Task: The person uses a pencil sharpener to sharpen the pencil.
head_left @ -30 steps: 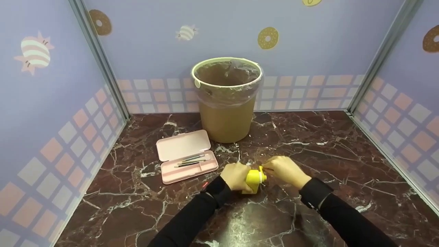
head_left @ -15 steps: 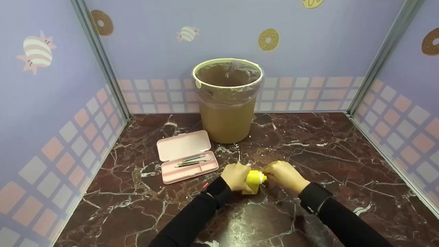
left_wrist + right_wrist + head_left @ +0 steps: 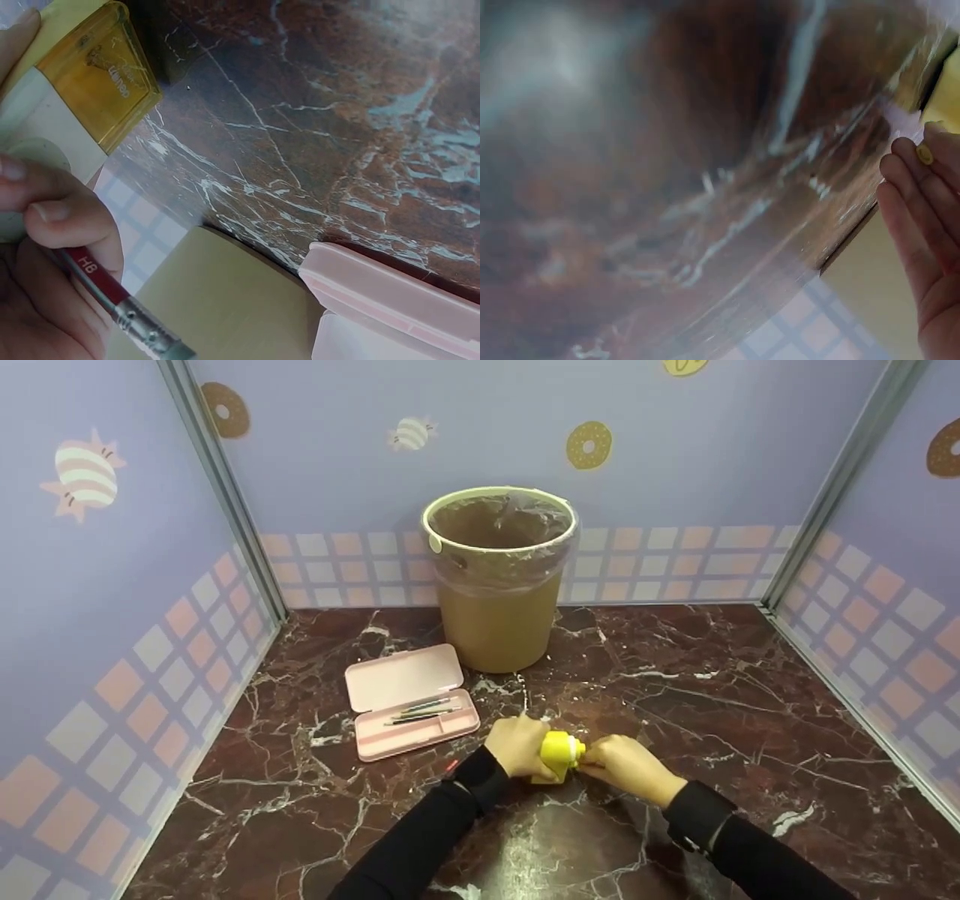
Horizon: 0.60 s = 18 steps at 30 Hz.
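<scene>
My left hand (image 3: 517,744) grips a yellow crank pencil sharpener (image 3: 556,748) on the marble-patterned tabletop. In the left wrist view, an HB pencil (image 3: 105,283) points into the sharpener's white face, its eraser end outward and my left fingers around its shaft. A see-through amber shavings drawer (image 3: 112,82) shows at the sharpener's base. On the sharpener's other side, my right hand (image 3: 628,766) pinches the crank's small yellow knob (image 3: 925,154) between thumb and fingers. Most of the crank is hidden behind those fingers.
An open pink pencil case (image 3: 405,679) with several pencils (image 3: 424,711) lies to the left of the hands. Behind them stands a brown trash bin (image 3: 495,622) lined with a clear bag. Patterned panels (image 3: 675,472) wall the table at the back and sides.
My right hand has moved down and toward me beside the sharpener, carrying the crank round from its raised position. The left hand and sharpener stay in place.
</scene>
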Each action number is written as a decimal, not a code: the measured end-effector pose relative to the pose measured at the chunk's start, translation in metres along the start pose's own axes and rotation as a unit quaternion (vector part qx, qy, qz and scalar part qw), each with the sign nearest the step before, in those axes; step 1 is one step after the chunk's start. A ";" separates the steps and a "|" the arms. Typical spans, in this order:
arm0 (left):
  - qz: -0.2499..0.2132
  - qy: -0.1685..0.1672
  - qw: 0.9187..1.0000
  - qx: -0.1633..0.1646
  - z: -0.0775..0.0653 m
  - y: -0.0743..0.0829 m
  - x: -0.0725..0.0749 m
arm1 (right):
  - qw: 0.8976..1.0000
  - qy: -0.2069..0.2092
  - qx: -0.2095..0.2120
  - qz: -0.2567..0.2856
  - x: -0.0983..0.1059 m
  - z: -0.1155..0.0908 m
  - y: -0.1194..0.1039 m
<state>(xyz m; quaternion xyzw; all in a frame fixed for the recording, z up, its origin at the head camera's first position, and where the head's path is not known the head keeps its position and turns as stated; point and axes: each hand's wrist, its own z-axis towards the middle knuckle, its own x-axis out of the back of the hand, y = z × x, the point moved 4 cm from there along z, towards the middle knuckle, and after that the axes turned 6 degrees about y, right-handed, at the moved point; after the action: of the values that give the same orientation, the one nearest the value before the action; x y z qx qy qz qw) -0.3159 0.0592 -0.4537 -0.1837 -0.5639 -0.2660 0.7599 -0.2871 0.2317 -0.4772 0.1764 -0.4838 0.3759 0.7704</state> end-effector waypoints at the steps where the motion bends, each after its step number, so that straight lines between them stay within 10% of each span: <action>1: 0.001 -0.002 1.000 0.001 0.000 0.000 0.000 | 1.000 0.000 0.004 0.003 0.000 -0.001 -0.002; 18: 0.001 -0.003 1.000 0.005 -0.001 0.000 0.001 | 0.997 0.019 0.065 -0.046 0.013 -0.008 -0.026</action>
<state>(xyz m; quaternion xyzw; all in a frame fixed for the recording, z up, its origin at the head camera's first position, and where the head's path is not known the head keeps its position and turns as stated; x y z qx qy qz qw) -0.3150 0.0589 -0.4529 -0.1810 -0.5677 -0.2617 0.7592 -0.2594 0.2252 -0.4674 0.2415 -0.4350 0.3739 0.7828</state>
